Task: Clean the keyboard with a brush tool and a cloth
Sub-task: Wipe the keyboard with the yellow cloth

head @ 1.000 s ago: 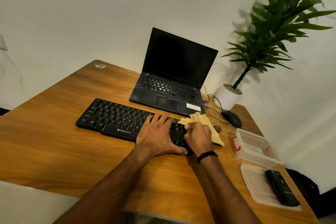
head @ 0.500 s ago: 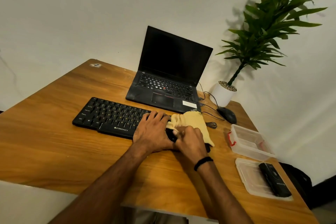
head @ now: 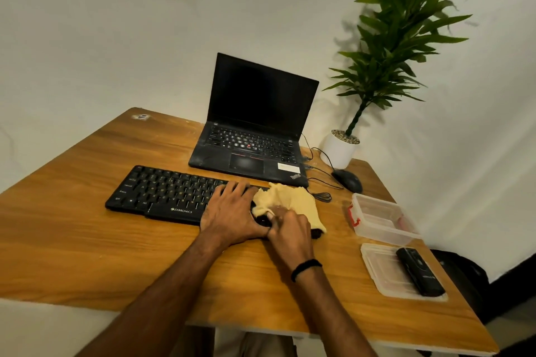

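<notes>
A black keyboard (head: 162, 193) lies across the middle of the wooden desk (head: 72, 240). My left hand (head: 232, 211) rests flat on its right half, fingers spread over the keys. My right hand (head: 290, 232) grips a yellow cloth (head: 290, 200) bunched over the keyboard's right end, which the cloth and both hands hide. A black brush tool (head: 419, 271) lies on a clear plastic lid (head: 383, 272) at the desk's right, away from both hands.
An open black laptop (head: 255, 130) stands behind the keyboard. A mouse (head: 348, 180) with its cable and a potted plant (head: 342, 148) sit at the back right. A clear plastic box (head: 383, 220) stands right of the cloth. The desk edge is near me.
My right hand has drawn the cloth leftward and nearer across the keyboard's right end, closer to my left hand. My left hand has stayed on the keys.
</notes>
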Motion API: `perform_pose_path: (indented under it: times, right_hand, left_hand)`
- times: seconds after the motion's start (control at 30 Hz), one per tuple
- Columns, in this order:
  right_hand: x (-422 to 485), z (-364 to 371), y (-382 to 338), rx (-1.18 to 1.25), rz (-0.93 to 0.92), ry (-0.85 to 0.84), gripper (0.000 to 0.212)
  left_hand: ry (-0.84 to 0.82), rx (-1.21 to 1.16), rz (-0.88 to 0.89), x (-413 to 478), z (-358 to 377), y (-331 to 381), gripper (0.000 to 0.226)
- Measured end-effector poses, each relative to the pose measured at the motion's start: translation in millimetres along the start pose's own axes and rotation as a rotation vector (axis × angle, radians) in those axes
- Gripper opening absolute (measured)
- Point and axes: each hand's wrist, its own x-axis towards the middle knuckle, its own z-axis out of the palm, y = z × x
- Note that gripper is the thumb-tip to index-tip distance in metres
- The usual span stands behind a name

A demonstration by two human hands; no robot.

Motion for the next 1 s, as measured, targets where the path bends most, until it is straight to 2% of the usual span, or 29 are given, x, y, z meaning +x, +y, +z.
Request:
perform_pose_path:
  times: [0.07, 0.13, 0.2, 0.3, 0.37, 0.43, 0.6, 0.7, 0.77, 0.87, 1.0]
  right_hand:
    - [-10, -2, -1, 0.128, 0.005, -0.043, 0.022]
    - [-12, -19, 6, 0.338, 0.065, -0.032, 0.02]
    - [-18, -39, 15, 0.672, 0.201, 0.065, 0.019]
    - [-26, -58, 23, 1.118, 0.419, 0.194, 0.014]
    - [-36, -72, 31, 1.235, 0.487, 0.227, 0.015]
    - [-39, -79, 34, 1.245, 0.498, 0.218, 0.019]
    - [-57, -109, 46, 1.19, 0.518, 0.305, 0.023]
    - [-62, -135, 61, 1.141, 0.564, 0.326, 0.008]
    - [-64, -149, 77, 0.96, 0.575, 0.332, 0.014]
    - [-63, -153, 101, 0.553, 0.583, 0.343, 0.033]
    - [-64, -138, 108, 0.087, 0.665, 0.339, 0.028]
  left_hand:
    - [0.004, 0.005, 0.005, -2, -1, 0, 0.104]
    - [-0.004, 0.003, 0.006, -4, -3, 1, 0.112]
    - [0.006, 0.014, 0.019, -4, -4, 3, 0.117]
    - [0.047, -0.039, 0.051, -7, -2, 2, 0.112]
    - [0.054, -0.134, 0.097, -13, -4, 10, 0.104]
    - [0.009, -0.349, 0.1, -21, -5, 19, 0.094]
    - [-0.23, -0.932, 0.066, -43, -18, 66, 0.089]
    - [-0.343, -1.211, -0.024, -48, -24, 100, 0.071]
    - [-0.382, -1.226, -0.093, -50, -27, 122, 0.051]
    - [-0.412, -1.168, -0.122, -51, -22, 148, 0.037]
    - [-0.421, -0.988, -0.126, -55, -13, 168, 0.033]
